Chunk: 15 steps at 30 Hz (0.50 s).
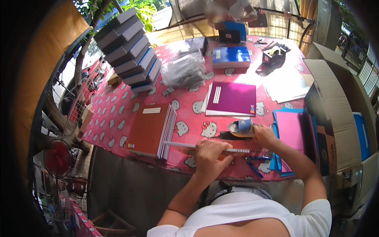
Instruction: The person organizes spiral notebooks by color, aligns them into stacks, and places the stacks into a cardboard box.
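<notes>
Taking the purple notebook (237, 96) as the landmark, the left hand (214, 156) is on its near side, close to the worktop's (114, 116) front edge. Its thumb and fingers pinch a thin spiral-bound pad (241, 150), which stands nearly edge-on to the view, nearer the person than the purple notebook. The right hand (265, 136) is nearer the person than the purple notebook's right corner, its fingers curled round a handheld tool (241, 128) with a rounded blue body; its exact kind I cannot tell.

To the near left of the purple notebook lies a pile of brown spiral notebooks (148, 128); to its near right, pink sheets (290, 127) rest over blue ones. A blue pen (254, 168) lies on its near side, by the front edge. Beyond it sits a thick blue stack (231, 55), with a black tape dispenser (273, 56) farther right and white sheets (286, 86) just to its right. Clear plastic bags (183, 70) lie to its far left, with a tall stack of books (132, 51) past them. An open cardboard box (339, 106) stands well to its right, and another person (235, 12) is beyond it, across the worktop
</notes>
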Motion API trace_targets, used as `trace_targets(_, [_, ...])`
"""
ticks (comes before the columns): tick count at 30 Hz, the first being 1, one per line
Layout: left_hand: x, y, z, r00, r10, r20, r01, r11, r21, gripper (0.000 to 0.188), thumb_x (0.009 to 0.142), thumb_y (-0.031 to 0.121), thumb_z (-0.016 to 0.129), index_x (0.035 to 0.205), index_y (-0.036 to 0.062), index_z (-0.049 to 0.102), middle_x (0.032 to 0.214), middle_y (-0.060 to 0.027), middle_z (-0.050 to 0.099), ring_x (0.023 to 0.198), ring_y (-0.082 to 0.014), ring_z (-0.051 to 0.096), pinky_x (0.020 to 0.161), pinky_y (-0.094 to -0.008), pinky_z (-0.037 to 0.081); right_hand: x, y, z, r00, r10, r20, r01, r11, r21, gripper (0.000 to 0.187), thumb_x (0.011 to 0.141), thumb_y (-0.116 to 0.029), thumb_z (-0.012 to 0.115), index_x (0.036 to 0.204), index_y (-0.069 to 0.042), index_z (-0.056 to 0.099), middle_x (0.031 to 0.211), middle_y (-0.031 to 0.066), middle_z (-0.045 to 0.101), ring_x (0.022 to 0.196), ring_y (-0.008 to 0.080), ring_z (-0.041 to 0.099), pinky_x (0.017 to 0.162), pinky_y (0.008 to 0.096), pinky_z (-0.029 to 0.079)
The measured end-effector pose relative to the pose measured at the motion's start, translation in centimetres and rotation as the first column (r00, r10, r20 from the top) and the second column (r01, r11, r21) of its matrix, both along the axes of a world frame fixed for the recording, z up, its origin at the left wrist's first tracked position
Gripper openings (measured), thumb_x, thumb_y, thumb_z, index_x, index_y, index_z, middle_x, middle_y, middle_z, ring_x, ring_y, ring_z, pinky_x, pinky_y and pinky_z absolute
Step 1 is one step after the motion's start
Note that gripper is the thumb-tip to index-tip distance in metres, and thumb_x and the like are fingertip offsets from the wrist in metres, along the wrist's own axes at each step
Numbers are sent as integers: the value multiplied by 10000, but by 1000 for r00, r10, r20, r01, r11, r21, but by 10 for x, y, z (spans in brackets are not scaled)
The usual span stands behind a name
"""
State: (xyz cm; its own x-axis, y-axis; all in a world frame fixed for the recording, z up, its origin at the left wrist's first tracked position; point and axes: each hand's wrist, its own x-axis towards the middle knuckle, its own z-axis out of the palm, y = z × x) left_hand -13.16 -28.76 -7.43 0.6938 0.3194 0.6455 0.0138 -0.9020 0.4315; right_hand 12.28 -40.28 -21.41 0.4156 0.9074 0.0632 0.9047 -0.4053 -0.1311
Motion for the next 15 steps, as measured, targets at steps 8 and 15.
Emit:
trace_targets(8, [-1,-1,-7,999,26,44,-23,997,-73,248,642,213,814,804,118,652,761,-20,644,734,-207,609,881,-394,370,-22,-11,120,421,490,-764,-175,870,462,337,692,-141,707,991,-17,612,805,86,631,762,129,593,683,318,496])
trace_targets(15, [-4,-1,3,996,84,-30,-88,980,-179,449,630,182,840,1003,76,613,803,-24,688,824,-190,602,839,-360,403,-17,12,122,691,442,-573,-267,891,366,500,612,-187,824,1050,-40,632,840,57,634,762,151,624,653,319,495])
